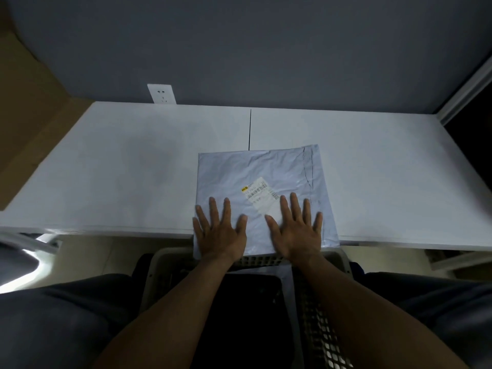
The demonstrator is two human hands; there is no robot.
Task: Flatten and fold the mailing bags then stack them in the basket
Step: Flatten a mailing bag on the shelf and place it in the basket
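A pale grey mailing bag (255,171) lies flat on the white table (133,169), its near edge hanging slightly over the table's front. A white shipping label (259,191) with a barcode is stuck near its middle. My left hand (219,230) presses flat on the bag's near left part, fingers spread and straight. On the near right part my right hand (296,227) presses down the same way, partly covering the label. A grey mesh basket (316,323) stands below the table edge between my knees; its inside is dark.
A white wall socket (162,94) sits on the grey wall behind the table. A dark seam (249,129) splits the tabletop in two. Brown cardboard (24,102) leans at the far left. A window frame (463,94) runs along the right.
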